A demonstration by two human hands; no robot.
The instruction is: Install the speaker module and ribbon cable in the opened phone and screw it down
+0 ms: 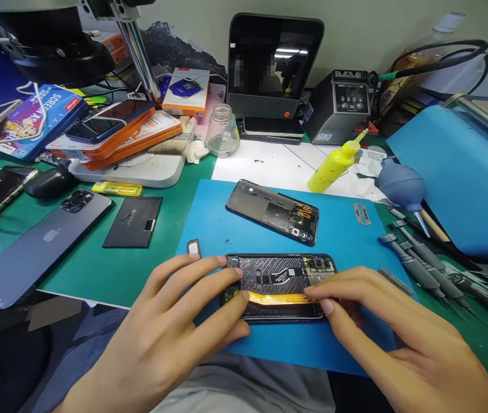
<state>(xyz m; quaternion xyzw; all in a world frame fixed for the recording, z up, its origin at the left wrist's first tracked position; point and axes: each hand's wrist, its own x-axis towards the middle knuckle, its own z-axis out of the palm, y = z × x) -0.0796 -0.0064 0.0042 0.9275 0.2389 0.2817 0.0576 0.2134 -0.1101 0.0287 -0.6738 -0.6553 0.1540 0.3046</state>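
An opened smartphone (250,315) lies on the blue mat with its inside facing up. A yellow ribbon flex cable (276,299) runs lengthwise across it, beside a shorter black flex cable (285,276). My left hand (175,321) grips the phone's left end, its fingertips on the frame and the index finger at the yellow cable's left end. My right hand (382,327) is closed at the yellow cable's right end, thumb and fingers pinched there. The phone's back cover (265,209) lies inside up behind it. A small grey part (193,248) sits by my left fingers.
On the left are a flat black battery-like block (132,222) and a grey phone (48,241). Several screwdrivers (418,264) and a blower bulb (401,183) lie on the right. A yellow bottle (334,166) stands behind the blue mat (347,229). A microscope head (61,54) overhangs the back left.
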